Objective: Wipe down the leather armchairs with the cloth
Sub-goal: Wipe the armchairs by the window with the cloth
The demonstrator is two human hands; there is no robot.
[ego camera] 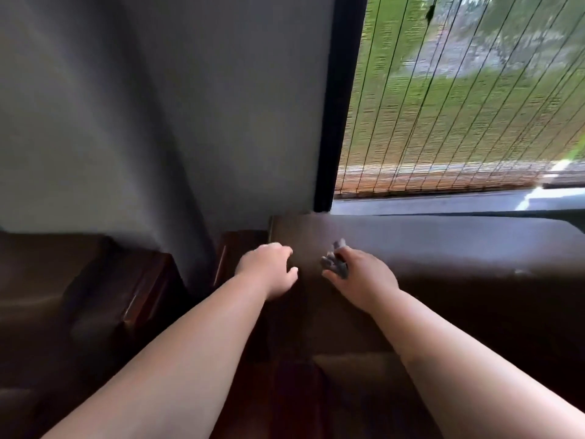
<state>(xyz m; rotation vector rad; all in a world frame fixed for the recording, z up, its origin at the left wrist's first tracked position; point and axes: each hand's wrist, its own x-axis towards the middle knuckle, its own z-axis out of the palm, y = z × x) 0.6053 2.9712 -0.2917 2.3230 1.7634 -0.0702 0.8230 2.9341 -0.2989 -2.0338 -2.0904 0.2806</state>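
Both bare forearms reach forward over the brown leather armchair (443, 248). Its backrest top lies under the hands. Right hand (361, 274) has its grip closed round a small bunched grey cloth (335, 261), held at or just above the backrest's top left part; contact is unclear through blur. Left hand (269, 270) sits just beside it, fingers curled downward with nothing in them. A second armchair (47, 280) stands to the left, near the grey wall (158, 122). Beyond hangs a bamboo blind (459, 122). Neither chair shows wiping marks, so progress can't be judged; the backrest seems to be the current step.
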